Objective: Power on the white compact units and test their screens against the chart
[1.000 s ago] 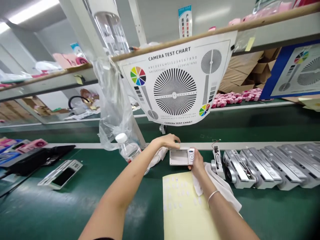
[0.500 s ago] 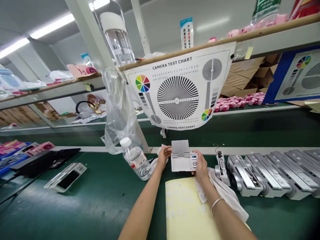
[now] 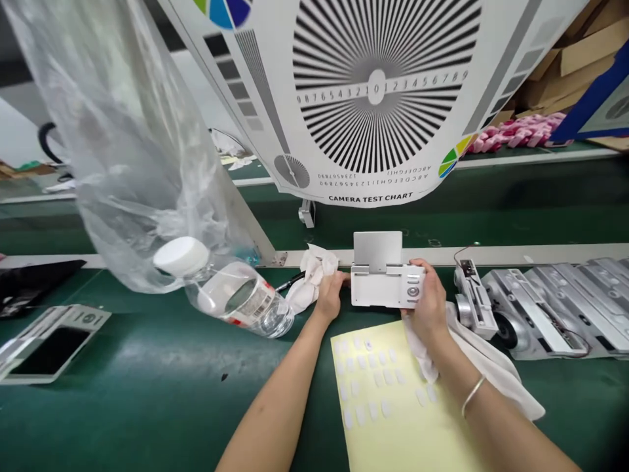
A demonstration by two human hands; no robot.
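Note:
A white digital camera with its grey screen flap tilted up is held level under the test chart. My right hand grips its right end beside the buttons, fingers partly hidden behind it. At the left edge of the camera, my left hand has its fingertips closed against the body; part of them is out of sight. A crumpled white tissue and a black pen lie just beyond that hand. Beneath my right wrist is a white cloth, partly over a yellow sheet with small pale stickers.
A water bottle leans at left near a hanging plastic bag. The camera test chart hangs ahead. Several silver camera bodies line the right side, and another camera lies far left on the green bench.
My view has tipped down and come closer to the bench. My left hand now meets the camera's left edge. The blue light by the camera's buttons no longer shows.

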